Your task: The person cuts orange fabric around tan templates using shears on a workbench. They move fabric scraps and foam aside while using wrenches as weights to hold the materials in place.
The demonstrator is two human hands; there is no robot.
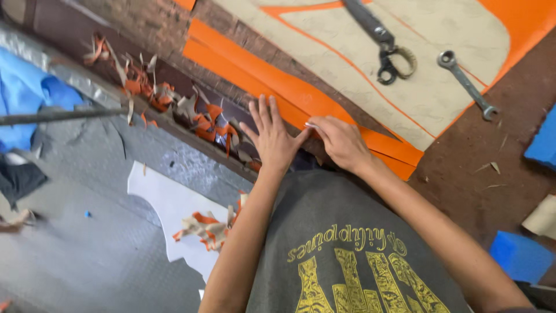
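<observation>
Nearest to you is your own grey T-shirt (347, 255) with its yellow print, filling the bottom of the view, and both forearms run up from it to the edge of the brown worktable (486, 150).

Your left hand (271, 138) lies flat, fingers spread wide and pressed down at the near edge of the orange sheet material (272, 81); it grips nothing, only pins the stack in place. Your right hand (341, 142) sits just beside it, the two touching at the thumbs. Its fingers are curled and drawn together, and a small pale thing shows at the fingertips against the orange edge; what it is cannot be told from here.

The orange material is a layered stack of curved strips running diagonally from the upper left down to a point at your right wrist.

To your left, below the table edge, orange and tan offcuts (174, 101) lie scattered along a dark ledge, more scraps (205, 229) sit on a white cut panel (174, 203) on the grey floor, and a blue cloth (26, 93) lies farther left.

Beyond your hands, a tan pattern sheet (370, 87) overlies more orange material. On it rest dark shears (382, 37), and a combination wrench (468, 84) lies at its right edge. Blue foam blocks (518, 255) sit at the right.
</observation>
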